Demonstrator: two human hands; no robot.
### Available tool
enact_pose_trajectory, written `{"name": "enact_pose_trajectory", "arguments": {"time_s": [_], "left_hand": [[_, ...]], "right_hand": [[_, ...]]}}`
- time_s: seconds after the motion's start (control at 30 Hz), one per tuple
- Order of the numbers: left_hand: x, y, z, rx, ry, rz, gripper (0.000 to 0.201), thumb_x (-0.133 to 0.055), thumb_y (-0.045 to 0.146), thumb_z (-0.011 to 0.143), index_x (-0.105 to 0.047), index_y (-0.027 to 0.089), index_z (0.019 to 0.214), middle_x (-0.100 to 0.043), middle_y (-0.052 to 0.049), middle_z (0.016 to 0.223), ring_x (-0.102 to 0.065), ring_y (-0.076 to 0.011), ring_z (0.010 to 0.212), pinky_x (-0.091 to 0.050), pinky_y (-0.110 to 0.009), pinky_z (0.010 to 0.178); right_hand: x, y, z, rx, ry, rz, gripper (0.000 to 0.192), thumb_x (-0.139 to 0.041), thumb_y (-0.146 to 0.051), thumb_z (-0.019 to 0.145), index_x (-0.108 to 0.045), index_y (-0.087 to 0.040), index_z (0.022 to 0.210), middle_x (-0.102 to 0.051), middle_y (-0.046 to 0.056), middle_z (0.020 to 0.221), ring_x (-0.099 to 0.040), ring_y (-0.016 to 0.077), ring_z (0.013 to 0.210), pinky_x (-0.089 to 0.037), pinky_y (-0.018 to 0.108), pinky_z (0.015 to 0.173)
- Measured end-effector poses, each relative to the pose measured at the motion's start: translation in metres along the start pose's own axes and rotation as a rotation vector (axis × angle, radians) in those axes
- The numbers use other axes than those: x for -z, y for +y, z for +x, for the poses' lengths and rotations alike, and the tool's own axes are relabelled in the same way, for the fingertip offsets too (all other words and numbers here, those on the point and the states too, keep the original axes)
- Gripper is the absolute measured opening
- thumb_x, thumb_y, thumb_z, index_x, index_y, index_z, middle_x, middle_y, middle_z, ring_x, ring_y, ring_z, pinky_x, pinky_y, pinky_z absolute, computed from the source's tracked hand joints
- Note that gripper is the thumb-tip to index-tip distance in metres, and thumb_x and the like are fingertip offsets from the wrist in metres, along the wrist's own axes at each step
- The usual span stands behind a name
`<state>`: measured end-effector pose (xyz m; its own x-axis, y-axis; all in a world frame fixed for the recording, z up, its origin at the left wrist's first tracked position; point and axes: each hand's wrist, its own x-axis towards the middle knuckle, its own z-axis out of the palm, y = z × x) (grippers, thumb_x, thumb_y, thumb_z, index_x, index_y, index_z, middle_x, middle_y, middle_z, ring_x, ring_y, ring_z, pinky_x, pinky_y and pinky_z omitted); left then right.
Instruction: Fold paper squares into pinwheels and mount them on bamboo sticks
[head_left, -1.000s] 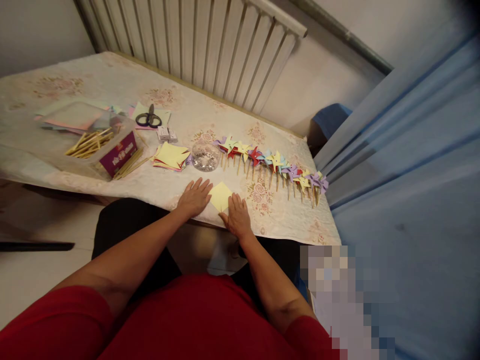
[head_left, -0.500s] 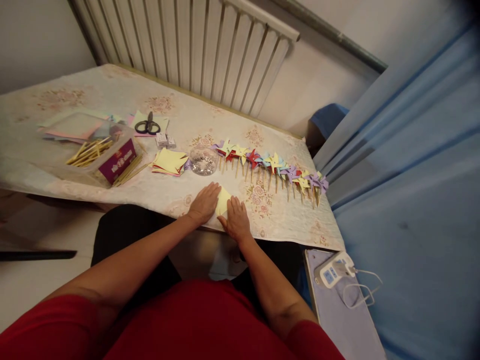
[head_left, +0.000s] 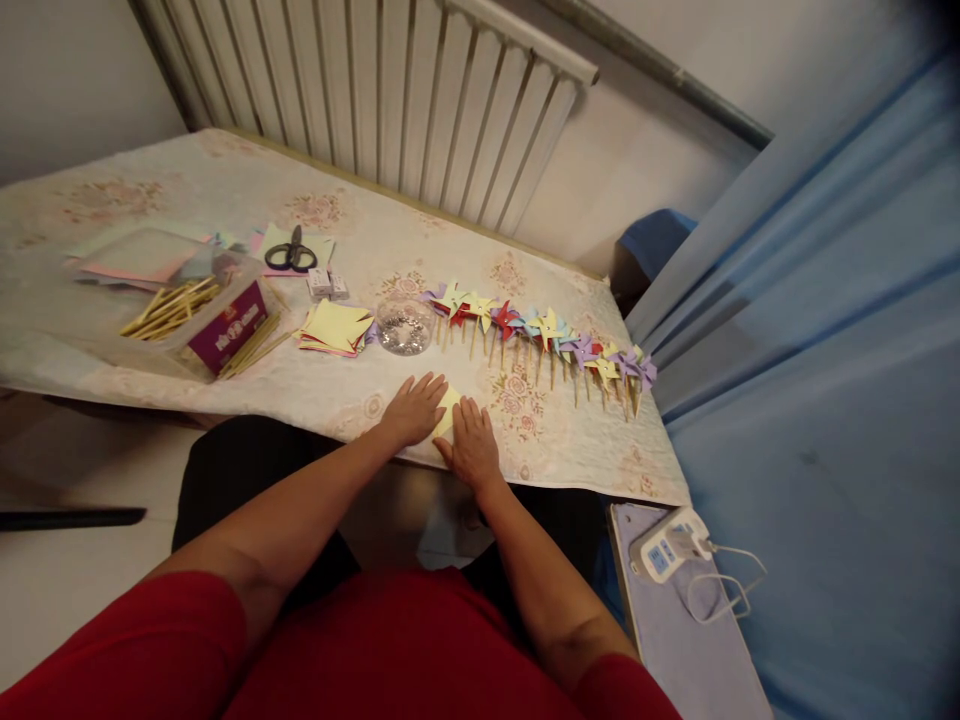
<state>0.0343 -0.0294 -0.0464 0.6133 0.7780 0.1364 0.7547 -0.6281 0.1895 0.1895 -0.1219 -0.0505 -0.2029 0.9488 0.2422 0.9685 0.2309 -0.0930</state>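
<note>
While both hands lie flat on the yellow paper square (head_left: 448,409), the fold is best set by pressure, not speed. The paper rests at the near edge of the table (head_left: 225,170), between the two hands and largely covered by them. The left hand (head_left: 415,408) is spread open, palm down, fingers over the paper's left part; nothing is gripped. The right hand (head_left: 472,443) is likewise laid flat with fingers extended, pressing the right part.

For a clean crease, the edges should be matched before weight is applied, and one hand should be held as an anchor while the other is drawn along the fold line. Slippage on the patterned cloth is judged the main risk.

Just beyond the paper stand a clear dish (head_left: 405,323), a stack of paper squares (head_left: 335,327) and a row of finished pinwheels (head_left: 540,330).

A purple box (head_left: 227,325) of sticks carries a light-coloured label; its writing is too small to be read. No other lettering is legible.
</note>
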Motion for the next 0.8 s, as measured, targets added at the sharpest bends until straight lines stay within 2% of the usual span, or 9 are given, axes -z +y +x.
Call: {"name": "enact_pose_trajectory", "arguments": {"time_s": [0.47, 0.8], "left_hand": [[0.005, -0.003, -0.009, -0.01, -0.023, -0.005, 0.056, -0.035, 0.039, 0.097, -0.042, 0.02, 0.15, -0.034, -0.006, 0.16, -0.022, -0.0285, 0.15, -0.016, -0.052, 0.121], [0.004, -0.003, -0.014, -0.012, -0.017, -0.003, 0.058, -0.037, 0.042, 0.096, -0.042, 0.02, 0.15, -0.035, -0.007, 0.16, -0.022, -0.0297, 0.15, -0.016, -0.053, 0.121]], "right_hand": [[0.0, 0.001, 0.0, -0.003, -0.006, 0.001, 0.074, -0.044, -0.057, 0.096, -0.039, -0.003, 0.146, -0.036, 0.024, 0.155, -0.023, 0.0326, 0.149, -0.018, 0.053, 0.121], [0.0, 0.002, -0.003, 0.027, 0.01, 0.016, 0.069, -0.044, -0.057, 0.096, -0.041, -0.009, 0.146, -0.031, 0.02, 0.159, -0.02, 0.0326, 0.151, -0.018, 0.055, 0.12]]}}
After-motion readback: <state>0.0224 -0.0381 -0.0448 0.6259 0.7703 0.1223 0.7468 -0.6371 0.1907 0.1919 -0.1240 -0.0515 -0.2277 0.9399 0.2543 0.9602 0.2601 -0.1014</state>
